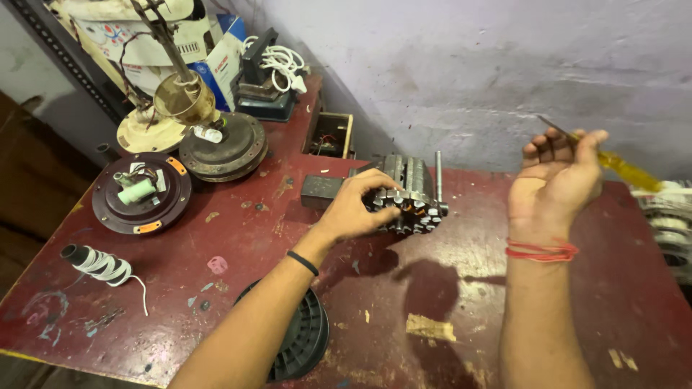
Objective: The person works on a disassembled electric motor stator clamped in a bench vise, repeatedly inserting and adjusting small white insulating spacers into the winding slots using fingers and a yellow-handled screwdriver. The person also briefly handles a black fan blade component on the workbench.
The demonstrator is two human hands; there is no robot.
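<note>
The stator (pixel 409 193), a ring of metal laminations with copper windings showing between its teeth and a steel shaft sticking up at its right side, stands on edge on the red table (pixel 216 238), toward the far middle of it, close to the wall (pixel 468 65). We see our left hand (pixel 357 209) closed over its near left rim, fingers curled across the teeth, a black band on that wrist. Our right hand (pixel 559 180) is raised to the right of the stator, well clear of the table, palm toward us, fingers folded around a screwdriver (pixel 613 162) with a yellow handle; the handle points right and the thin blade pokes out to the left above the fingers. A red thread circles that wrist.

Just behind the stator on the left lies a small dark block (pixel 319 191), and farther back an open wooden box (pixel 330 135). At the far left of the table stand two round fan motor housings (pixel 140 193), the nearer one dark with orange tabs, the farther one brown, and beside them a brass-coloured cup on a rod (pixel 184 94). Behind those sit cartons (pixel 216 57) and a coil of white cable (pixel 282 63). Near the left edge lies a white-wrapped spool (pixel 97 264) with a loose thread. A black ribbed disc (pixel 303 338) lies at the near edge under our left forearm. Our shadows fall on the table between the arms. At the far right edge another wound stator (pixel 670 223) shows only in part.
</note>
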